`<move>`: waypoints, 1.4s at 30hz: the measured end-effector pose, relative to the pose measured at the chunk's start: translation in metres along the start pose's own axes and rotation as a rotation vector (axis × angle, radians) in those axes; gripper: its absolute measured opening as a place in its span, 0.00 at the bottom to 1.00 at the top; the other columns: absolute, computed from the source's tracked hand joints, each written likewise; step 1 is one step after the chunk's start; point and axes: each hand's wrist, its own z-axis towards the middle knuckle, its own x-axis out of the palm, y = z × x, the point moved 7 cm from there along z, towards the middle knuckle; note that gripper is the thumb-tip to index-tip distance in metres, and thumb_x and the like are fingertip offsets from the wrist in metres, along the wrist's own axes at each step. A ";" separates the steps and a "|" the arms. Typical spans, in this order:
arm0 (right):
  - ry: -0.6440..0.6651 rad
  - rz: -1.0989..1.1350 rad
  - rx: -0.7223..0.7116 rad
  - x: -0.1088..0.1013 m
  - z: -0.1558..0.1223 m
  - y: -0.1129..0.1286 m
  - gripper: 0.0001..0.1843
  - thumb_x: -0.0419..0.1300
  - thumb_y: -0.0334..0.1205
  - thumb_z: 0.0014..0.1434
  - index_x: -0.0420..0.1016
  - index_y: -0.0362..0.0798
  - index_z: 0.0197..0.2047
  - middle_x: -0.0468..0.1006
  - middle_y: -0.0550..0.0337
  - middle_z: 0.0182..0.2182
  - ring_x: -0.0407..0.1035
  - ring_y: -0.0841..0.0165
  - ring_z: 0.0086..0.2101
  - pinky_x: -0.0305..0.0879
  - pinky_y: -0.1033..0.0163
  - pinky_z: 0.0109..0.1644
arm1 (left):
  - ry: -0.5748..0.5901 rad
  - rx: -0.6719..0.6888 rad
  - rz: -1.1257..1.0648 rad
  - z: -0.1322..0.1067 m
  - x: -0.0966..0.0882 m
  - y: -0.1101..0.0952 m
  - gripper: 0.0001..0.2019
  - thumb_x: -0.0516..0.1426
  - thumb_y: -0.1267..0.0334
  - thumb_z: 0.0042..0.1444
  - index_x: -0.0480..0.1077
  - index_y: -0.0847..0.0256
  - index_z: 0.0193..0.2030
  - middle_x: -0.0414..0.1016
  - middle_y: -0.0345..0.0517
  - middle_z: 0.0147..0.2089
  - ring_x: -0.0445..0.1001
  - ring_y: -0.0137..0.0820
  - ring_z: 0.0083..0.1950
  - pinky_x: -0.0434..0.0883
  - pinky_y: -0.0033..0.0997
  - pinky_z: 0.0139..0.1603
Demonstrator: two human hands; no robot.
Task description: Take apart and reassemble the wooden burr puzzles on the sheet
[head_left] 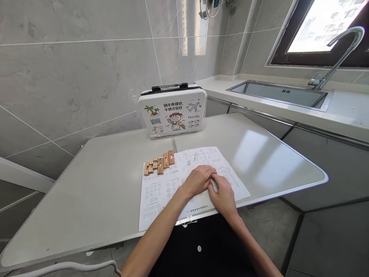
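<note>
A printed instruction sheet (161, 192) lies on the white folding table (100, 184). Both my hands rest on it near the front edge. My left hand (198, 179) lies curled, fingers bent down onto the paper. My right hand (223, 196) sits right beside it, fingertips touching the left hand's fingers. Whether anything small is between them I cannot make out. A row of wooden puzzle blocks (159, 162) lies on the sheet's upper left corner, a hand's width beyond my left hand.
A white tin case (173, 111) with cartoon prints stands upright at the table's back by the tiled wall. To the right run a counter with a steel sink (279, 94) and a curved tap (340, 54). A white cable (72, 266) hangs below the table's front edge.
</note>
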 end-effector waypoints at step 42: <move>0.030 0.033 -0.003 0.001 -0.004 -0.003 0.14 0.52 0.39 0.67 0.78 0.50 0.49 0.82 0.50 0.44 0.73 0.54 0.48 0.70 0.50 0.51 | 0.025 0.022 0.028 0.001 0.001 -0.004 0.15 0.53 0.78 0.61 0.75 0.61 0.50 0.82 0.48 0.55 0.77 0.38 0.60 0.73 0.40 0.63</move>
